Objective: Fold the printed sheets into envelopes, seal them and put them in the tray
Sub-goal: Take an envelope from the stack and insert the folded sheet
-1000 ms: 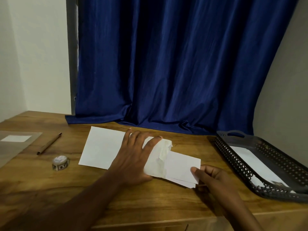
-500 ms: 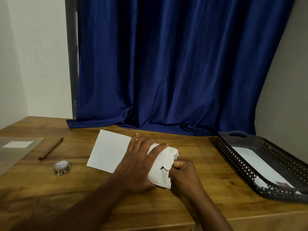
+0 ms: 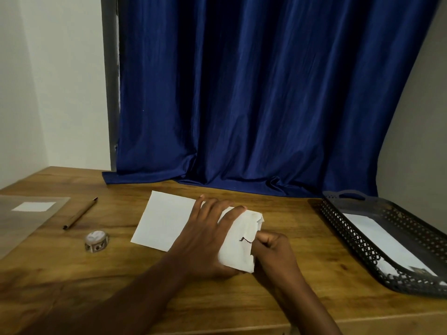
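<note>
A white envelope (image 3: 238,240) lies in the middle of the wooden table, its right end crumpled and open. My left hand (image 3: 205,235) lies flat on it with straight fingers, pressing it down. My right hand (image 3: 273,252) is at the envelope's right end, fingers curled, pushing the folded sheet inside; the sheet is hidden. A flat white sheet (image 3: 164,221) lies under the envelope, sticking out to the left. The black lattice tray (image 3: 343,223) stands at the right with a white envelope (image 3: 377,238) in it.
A roll of patterned tape (image 3: 96,240) and a brown pen (image 3: 79,213) lie left of the sheet. A clear plastic sleeve (image 3: 21,221) with a white label lies at the table's left edge. A blue curtain (image 3: 254,105) hangs behind, its hem on the table.
The folded sheet that stuck out of the envelope's right end has gone inside. My right hand moved left from the sheet's end up against the envelope's opening. My left hand stays pressing.
</note>
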`<action>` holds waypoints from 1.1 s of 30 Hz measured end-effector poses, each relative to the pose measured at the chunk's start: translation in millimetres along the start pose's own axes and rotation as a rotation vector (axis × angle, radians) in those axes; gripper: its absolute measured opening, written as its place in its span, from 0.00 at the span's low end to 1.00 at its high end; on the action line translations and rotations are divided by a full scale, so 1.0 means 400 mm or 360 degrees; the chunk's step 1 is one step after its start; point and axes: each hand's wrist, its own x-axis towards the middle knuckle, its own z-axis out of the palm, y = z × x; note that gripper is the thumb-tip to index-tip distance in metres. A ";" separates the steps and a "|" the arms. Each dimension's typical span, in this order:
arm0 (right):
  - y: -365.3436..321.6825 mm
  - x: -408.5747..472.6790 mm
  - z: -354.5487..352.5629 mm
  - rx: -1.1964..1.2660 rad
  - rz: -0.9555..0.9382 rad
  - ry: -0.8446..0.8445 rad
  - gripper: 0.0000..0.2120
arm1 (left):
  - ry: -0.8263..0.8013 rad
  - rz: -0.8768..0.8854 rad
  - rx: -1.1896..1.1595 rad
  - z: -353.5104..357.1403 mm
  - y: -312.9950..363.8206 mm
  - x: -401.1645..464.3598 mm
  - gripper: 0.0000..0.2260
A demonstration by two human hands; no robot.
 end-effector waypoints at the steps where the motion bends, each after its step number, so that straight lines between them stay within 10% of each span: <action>1: -0.007 -0.005 -0.019 0.0025 0.0019 0.0026 0.13 | -0.0071 -0.0051 -0.0008 0.000 -0.002 -0.001 0.54; 6: -0.011 -0.014 -0.093 -0.0109 -0.0018 0.0519 0.05 | -0.0472 -0.0196 -0.0090 0.011 -0.022 -0.007 0.61; 9: -0.019 -0.021 -0.084 -0.0345 -0.0104 0.0616 0.08 | -0.0512 -0.0217 -0.0131 0.020 -0.035 -0.015 0.49; 16: -0.018 -0.029 0.028 -0.1490 -0.0510 0.0088 0.23 | -0.0691 -0.0259 -0.0009 0.050 -0.073 -0.038 0.28; 20: 0.011 -0.021 0.060 -0.1997 -0.0230 -0.0390 0.30 | -0.0908 -0.0307 -0.0021 0.058 -0.076 -0.042 0.27; 33: 0.034 -0.012 0.053 -0.2097 -0.0120 -0.0518 0.32 | -0.0907 -0.0422 -0.0193 0.058 -0.081 -0.046 0.31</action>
